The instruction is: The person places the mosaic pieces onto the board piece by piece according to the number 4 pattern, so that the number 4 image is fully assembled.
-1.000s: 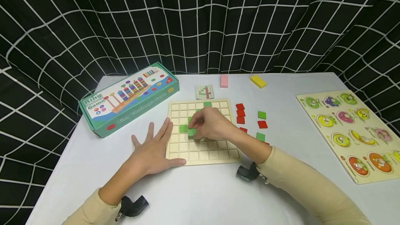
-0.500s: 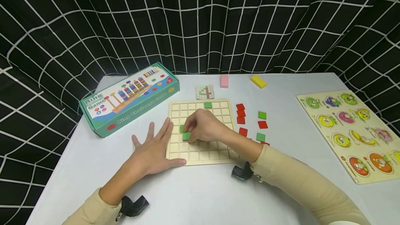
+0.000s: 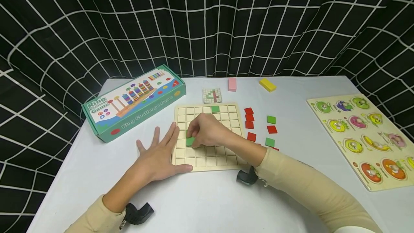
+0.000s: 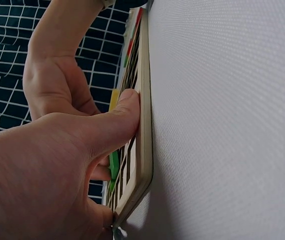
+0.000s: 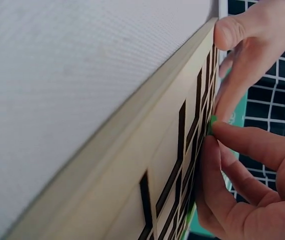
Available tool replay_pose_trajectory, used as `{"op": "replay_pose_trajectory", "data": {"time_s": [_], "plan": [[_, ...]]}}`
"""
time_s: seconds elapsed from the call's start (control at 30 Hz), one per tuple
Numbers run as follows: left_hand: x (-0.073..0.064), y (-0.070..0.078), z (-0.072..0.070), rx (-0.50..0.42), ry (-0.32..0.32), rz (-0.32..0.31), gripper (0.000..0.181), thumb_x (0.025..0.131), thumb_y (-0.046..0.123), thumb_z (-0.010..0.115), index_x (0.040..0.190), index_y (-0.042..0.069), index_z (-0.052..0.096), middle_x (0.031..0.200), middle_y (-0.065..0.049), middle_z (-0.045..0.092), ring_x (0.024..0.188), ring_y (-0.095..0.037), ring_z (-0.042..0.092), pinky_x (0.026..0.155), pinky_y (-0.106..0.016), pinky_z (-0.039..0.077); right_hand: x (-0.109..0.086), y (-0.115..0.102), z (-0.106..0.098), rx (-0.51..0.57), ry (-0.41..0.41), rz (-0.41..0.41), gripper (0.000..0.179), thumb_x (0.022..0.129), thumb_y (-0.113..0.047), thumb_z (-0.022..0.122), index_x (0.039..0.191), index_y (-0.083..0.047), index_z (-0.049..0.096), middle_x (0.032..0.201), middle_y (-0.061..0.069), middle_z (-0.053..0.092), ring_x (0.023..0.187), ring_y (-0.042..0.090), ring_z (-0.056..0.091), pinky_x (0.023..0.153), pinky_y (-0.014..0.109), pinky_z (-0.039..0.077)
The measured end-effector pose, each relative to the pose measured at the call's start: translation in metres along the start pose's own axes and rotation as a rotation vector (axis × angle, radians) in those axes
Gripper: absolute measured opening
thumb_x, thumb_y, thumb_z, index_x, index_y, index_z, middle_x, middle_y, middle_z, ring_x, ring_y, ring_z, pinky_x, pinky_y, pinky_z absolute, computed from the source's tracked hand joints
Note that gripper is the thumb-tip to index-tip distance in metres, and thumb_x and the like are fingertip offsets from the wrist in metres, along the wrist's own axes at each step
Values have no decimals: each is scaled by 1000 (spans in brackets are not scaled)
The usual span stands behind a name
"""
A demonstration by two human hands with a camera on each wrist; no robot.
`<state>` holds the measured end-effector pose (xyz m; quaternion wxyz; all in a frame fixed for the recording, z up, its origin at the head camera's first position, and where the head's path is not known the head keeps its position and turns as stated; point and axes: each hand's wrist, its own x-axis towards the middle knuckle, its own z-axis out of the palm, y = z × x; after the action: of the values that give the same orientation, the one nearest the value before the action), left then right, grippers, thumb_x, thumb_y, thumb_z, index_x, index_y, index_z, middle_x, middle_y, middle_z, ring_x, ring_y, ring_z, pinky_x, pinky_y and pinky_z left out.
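A pale wooden grid board lies on the table, with one green square tile seated near its far edge. My right hand pinches another green square tile between thumb and fingertips, low over a cell at the board's left side. In the right wrist view only a sliver of that green tile shows at the fingertips. Fingers spread, my left hand rests at the board's near left corner, its thumb on the front edge. Cells under my right hand are hidden.
Several red tiles and green tiles lie right of the board. Behind it are a small pattern card, a pink block and a yellow block. A ring game box stands left; a fruit puzzle board lies right.
My right hand has carried the green tile left and slightly nearer me, down to a cell at the board's left side. My left hand has stayed in place.
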<state>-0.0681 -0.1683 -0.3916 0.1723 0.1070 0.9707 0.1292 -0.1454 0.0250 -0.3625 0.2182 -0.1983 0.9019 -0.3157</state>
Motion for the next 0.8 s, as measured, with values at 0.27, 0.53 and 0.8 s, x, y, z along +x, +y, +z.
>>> {"op": "replay_pose_trajectory", "data": {"time_s": [0.27,0.53,0.8], "plan": [[0,0,0,-2,1,-1,127,79,85,65,169,17,5,177,5,-6,160,-49,-2,102,-94,3,1,-3,1,-19,-11,0,28,69,2,91,88,-15,81,83,-1,72,83,13,62,75,24,53],[0,0,-1,4,-4,-3,128,79,85,64,169,17,5,177,5,-7,160,-49,-2,102,-94,2,2,-4,1,-38,-15,6,29,68,3,91,88,-15,81,83,-2,72,83,13,62,74,25,53],[0,1,-1,5,-4,-1,128,78,85,64,169,17,5,177,4,-6,160,-50,-2,101,-94,3,1,-4,1,-31,-27,0,30,67,2,92,90,-15,81,85,-1,73,83,14,62,75,25,53]]}}
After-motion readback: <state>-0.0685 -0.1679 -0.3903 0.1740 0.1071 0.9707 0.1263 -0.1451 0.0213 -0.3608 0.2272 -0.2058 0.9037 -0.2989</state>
